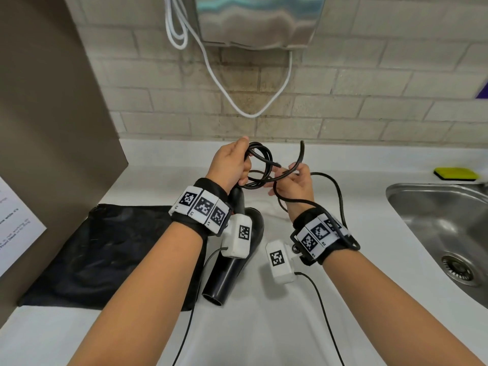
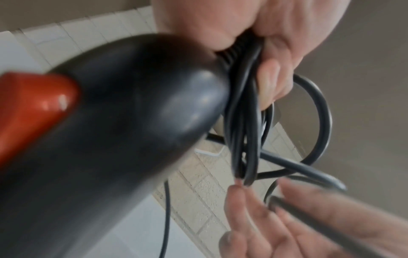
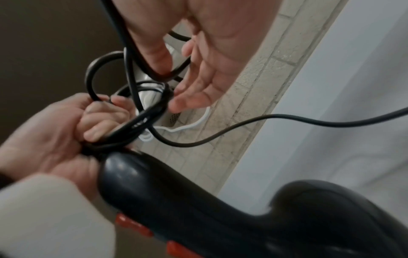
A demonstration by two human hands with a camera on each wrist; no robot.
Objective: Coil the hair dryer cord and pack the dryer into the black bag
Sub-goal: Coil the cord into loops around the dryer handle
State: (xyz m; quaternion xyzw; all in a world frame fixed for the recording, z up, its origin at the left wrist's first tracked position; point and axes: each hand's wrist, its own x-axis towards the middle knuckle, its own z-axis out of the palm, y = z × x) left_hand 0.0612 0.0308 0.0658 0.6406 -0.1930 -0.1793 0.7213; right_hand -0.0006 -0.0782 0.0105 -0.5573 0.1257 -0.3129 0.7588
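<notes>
The left hand (image 1: 230, 165) clenches several loops of the black cord (image 1: 260, 165) together with the end of the hair dryer (image 1: 232, 265) handle, so the dryer hangs nozzle-down above the white tabletop (image 1: 330, 299). The right hand (image 1: 293, 184) has its fingers (image 3: 187, 97) loosely extended, a strand of cord running under its thumb. The black bag (image 1: 105, 254) lies flat on the tabletop, left of the dryer.
</notes>
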